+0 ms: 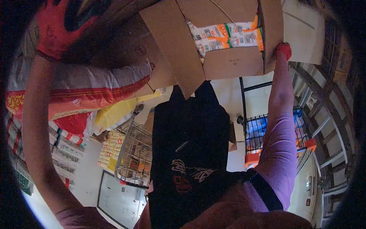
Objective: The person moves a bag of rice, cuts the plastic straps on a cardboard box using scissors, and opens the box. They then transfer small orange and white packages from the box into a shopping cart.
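An open cardboard box point(233, 65) is in front of me at the top, its flaps folded outward. Inside lie several white, orange and green packets point(228, 37). My right hand point(283, 50), in a red glove, is closed at the right edge of the box, on its side flap. My left hand point(53, 32), also red-gloved, is raised at the upper left with thumb and fingers spread and nothing visible in it. Below the left hand lies a large sack point(95, 86), grey-white above and red below. Dimness hides what is beyond the left fingertips.
A wire cart point(135, 152) stands at lower left, near stacked yellow packets point(111, 150). Wrapped goods point(66, 156) are piled at far left. Another wire cart point(301, 126) with blue items is under my right arm. Metal racking point(328, 152) runs along the right.
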`<state>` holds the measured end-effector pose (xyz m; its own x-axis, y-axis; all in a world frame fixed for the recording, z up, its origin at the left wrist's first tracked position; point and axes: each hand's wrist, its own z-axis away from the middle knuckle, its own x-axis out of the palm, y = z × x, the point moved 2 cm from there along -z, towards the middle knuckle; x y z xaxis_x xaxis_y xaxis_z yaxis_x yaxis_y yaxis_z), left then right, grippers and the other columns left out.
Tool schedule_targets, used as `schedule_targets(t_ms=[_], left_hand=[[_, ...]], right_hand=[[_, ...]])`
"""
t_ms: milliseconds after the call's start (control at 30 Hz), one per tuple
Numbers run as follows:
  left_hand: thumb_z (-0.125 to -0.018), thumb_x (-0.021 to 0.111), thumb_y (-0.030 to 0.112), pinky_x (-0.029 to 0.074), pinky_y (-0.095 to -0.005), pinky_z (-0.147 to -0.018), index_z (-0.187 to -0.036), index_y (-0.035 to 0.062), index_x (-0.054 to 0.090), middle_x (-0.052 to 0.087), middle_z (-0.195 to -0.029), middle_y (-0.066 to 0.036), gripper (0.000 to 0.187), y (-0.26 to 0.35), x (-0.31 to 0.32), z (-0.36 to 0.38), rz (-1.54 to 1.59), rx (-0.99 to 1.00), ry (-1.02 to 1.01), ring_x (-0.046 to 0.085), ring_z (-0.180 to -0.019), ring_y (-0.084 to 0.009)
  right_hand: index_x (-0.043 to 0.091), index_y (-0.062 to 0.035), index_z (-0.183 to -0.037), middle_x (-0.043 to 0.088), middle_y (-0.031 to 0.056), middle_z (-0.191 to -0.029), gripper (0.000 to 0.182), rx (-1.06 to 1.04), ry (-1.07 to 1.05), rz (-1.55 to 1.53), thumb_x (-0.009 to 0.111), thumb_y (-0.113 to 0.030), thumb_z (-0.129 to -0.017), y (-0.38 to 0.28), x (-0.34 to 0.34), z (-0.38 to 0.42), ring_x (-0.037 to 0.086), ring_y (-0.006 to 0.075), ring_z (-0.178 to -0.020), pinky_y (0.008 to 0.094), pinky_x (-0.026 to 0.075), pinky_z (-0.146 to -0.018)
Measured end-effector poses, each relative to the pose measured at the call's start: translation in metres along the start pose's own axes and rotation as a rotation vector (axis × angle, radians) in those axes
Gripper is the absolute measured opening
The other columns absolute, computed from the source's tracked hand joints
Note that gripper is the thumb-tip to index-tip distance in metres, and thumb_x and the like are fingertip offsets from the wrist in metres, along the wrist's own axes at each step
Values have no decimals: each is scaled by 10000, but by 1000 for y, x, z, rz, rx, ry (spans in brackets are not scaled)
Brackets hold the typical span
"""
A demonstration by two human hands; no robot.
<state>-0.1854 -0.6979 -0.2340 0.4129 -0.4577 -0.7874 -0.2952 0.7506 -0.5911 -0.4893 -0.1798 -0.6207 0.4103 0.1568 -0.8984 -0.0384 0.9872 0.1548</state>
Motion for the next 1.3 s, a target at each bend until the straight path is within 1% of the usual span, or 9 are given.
schedule_targets(t_ms=[267,433,500,567,767,933,1033,1200,1300], left_hand=[[-538,802,374,243,-558,-1026,-1403,213,307,220,-1407,-265,1009,-16,-1,-3,215,154,-101,227,-1287,-472],[-586,787,416,258,-586,-1014,-1380,150,345,222,-1424,-218,947,-11,0,-12,176,375,174,207,-1310,-451],[-600,781,436,261,-594,-1011,-1371,131,356,224,-1430,-199,932,-7,-15,-14,228,410,85,189,-1324,-442],[-623,764,452,267,-591,-1010,-1368,129,359,219,-1434,-197,907,-5,-11,-17,247,414,89,171,-1332,-438],[-677,723,471,273,-576,-1013,-1379,129,348,190,-1452,-193,866,-4,-16,-17,333,396,11,146,-1344,-426],[-695,695,485,255,-552,-1033,-1394,131,326,174,-1466,-184,866,-4,-24,-20,310,370,-39,138,-1350,-415],[-687,697,472,237,-536,-1051,-1399,121,315,174,-1466,-183,881,0,-23,-16,359,370,-5,135,-1350,-413],[-675,701,434,211,-520,-1069,-1404,102,304,171,-1469,-185,894,-3,-22,-16,366,407,65,133,-1354,-403],[-679,694,430,204,-519,-1073,-1400,101,309,165,-1472,-188,881,-3,-28,-13,417,396,43,129,-1357,-397]], right_hand=[[552,-61,-1180,548,186,-1221,453,175,-127,-315,575,-250,-770,17,60,-21,536,372,-1102,484,374,-962],[420,-48,-1271,484,171,-1243,575,-83,455,-115,604,-232,-758,-63,-51,117,396,324,-1211,482,320,-995],[462,-101,-1249,510,142,-1209,535,-527,551,-205,605,-200,-744,-82,-74,166,427,299,-1188,511,291,-1005],[504,-143,-1210,535,108,-1183,445,-630,63,-107,565,-198,-772,-105,-82,205,454,278,-1164,535,267,-1012],[547,-151,-1168,573,75,-1139,356,-867,18,90,487,-214,-823,-111,-17,245,482,258,-1143,584,213,-1036],[585,-117,-1130,574,112,-1177,389,-944,-195,414,461,-303,-812,-134,-48,243,505,293,-1135,543,290,-1022],[631,-66,-1049,609,150,-1130,401,-782,-593,364,390,-342,-888,-124,-72,253,559,323,-1074,470,382,-964],[639,-45,-1030,630,177,-1064,489,-482,-588,170,505,-463,-815,-8,-59,320,584,342,-1027,433,445,-895],[625,-24,-1046,607,200,-1102,599,-147,-507,86,518,-556,-795,1,-80,377,568,350,-1045,440,422,-918]])
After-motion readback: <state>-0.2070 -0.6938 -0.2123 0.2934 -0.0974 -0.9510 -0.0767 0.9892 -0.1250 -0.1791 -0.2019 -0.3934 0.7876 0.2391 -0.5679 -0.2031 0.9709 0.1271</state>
